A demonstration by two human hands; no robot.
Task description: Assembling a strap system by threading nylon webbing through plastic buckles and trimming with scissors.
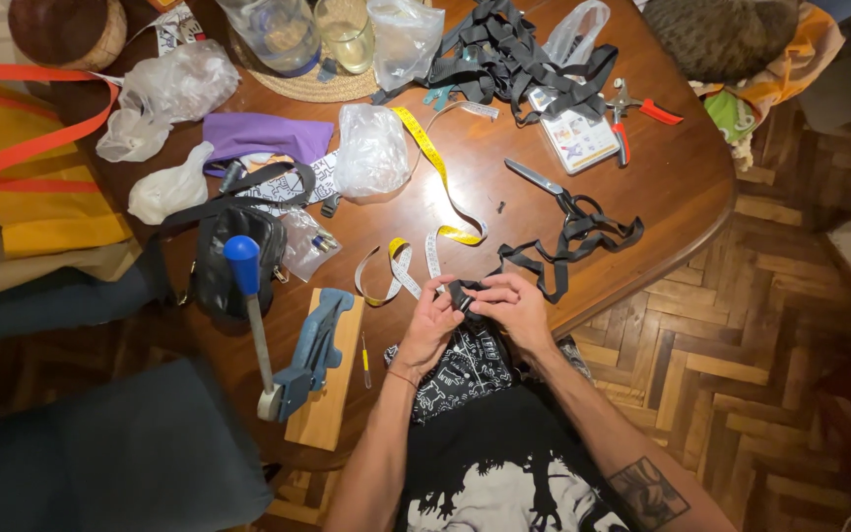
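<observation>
Left hand (pixel 429 321) and right hand (pixel 514 307) pinch black buckle (pixel 461 296) on black strap (pixel 573 239), wooden table (pixel 682 187).

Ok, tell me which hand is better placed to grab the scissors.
Probably the right hand. The scissors lie up and to the right of both hands, on its side of the table. The left hand would have to cross over. Both hands are pinching a small black buckle.

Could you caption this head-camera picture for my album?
Both hands, left hand and right hand, pinch a small black plastic buckle over a wooden table.
</observation>
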